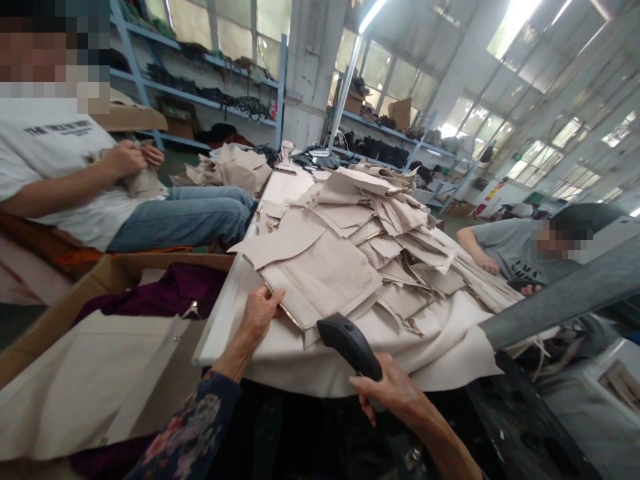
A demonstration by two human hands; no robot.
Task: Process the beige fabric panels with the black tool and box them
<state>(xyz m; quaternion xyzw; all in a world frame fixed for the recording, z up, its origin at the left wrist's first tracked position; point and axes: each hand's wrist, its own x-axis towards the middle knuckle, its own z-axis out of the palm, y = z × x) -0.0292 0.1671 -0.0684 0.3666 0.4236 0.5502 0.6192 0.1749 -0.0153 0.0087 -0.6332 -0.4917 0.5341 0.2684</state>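
Observation:
My left hand rests on the near corner of a beige fabric piece with a zipper along its edge, fingers curled against it. My right hand is wrapped round the handle of a black hand-held tool, its head pointing toward the fabric's near edge. The piece lies on top of a big heap of similar beige cut pieces spread over a white table.
A cardboard box at the left holds beige and purple fabric. A person in a white shirt sits at the left handling a piece. Another person in grey leans on the table's right side. Blue shelves line the back wall.

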